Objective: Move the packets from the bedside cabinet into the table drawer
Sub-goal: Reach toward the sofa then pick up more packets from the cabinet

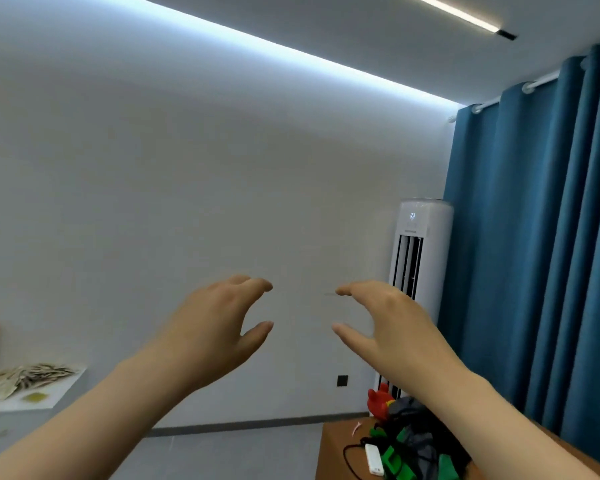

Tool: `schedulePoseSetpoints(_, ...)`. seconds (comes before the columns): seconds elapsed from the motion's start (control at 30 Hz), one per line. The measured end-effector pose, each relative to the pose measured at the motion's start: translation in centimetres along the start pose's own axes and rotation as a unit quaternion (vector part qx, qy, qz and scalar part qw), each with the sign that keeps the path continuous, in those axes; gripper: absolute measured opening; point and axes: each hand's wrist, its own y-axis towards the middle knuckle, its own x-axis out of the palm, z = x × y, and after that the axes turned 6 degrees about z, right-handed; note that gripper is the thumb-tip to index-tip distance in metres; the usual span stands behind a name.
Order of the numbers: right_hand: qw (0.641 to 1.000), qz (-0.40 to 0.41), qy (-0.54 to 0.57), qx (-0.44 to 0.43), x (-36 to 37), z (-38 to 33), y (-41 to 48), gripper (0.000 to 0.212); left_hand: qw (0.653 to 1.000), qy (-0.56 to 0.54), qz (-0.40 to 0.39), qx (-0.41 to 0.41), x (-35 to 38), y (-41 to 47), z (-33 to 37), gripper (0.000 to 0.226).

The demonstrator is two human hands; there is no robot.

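Note:
My left hand [215,327] and my right hand [385,327] are raised in front of the white wall, about chest-wide apart, with fingers loosely curved and thumbs pointing toward each other. Neither hand holds anything. At the left edge a pile of pale and dark-striped packets [18,379] lies on the white top of the bedside cabinet [59,393], with one small yellow-green packet [35,397] beside the pile. At the lower right is a brown wooden table [333,452]; no drawer shows on it.
On the table sit a red toy [378,401], a dark and green heap [416,445], a white remote [374,459] and a black cable. A white standing air conditioner [420,258] and blue curtains [541,237] fill the right. Grey floor lies between cabinet and table.

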Motion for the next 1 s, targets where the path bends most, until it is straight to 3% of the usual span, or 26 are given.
schedulePoseSetpoints(0.33,0.999,-0.009,0.038,-0.036,14.6,3.9,11.6,0.051,0.997,0.066,-0.027,-0.038,10.1,6.2,-11.4,0.050)
schedulePoseSetpoints(1.0,0.982,-0.048,0.150,-0.101,47.1,2.7,37.7,0.048,0.973,0.163,-0.086,-0.139,27.0,15.7,-41.7,0.050)
